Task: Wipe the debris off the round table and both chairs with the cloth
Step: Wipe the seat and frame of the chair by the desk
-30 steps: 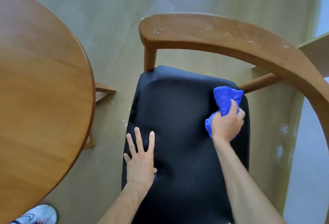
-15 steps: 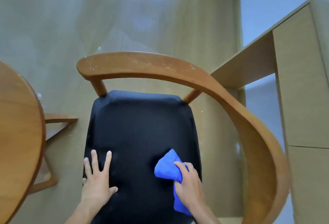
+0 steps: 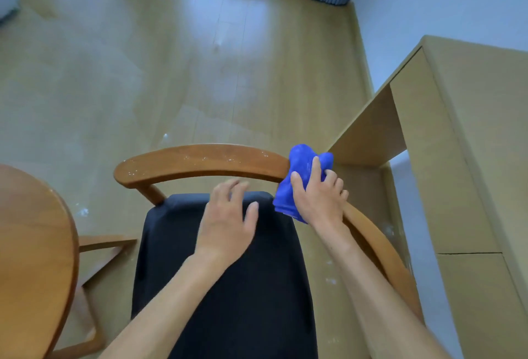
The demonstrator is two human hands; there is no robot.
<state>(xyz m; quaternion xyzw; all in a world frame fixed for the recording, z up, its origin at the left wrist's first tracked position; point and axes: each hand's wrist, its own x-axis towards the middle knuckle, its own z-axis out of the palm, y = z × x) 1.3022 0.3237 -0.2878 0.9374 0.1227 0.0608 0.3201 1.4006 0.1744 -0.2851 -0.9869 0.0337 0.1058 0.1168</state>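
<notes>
Blue cloth: bunched, draped over the curved wooden backrest rail of the chair at its right bend; the upper lobe sticks out beyond the fingertips, the lower fold hangs below the palm
Right hand: fingers curled, pressing the cloth against the rail
Left hand: fingers spread and loose, holding nothing, over the back edge of the black seat
White debris: specks along the rail's top, left of the cloth
Round table: at the left edge of view
</notes>
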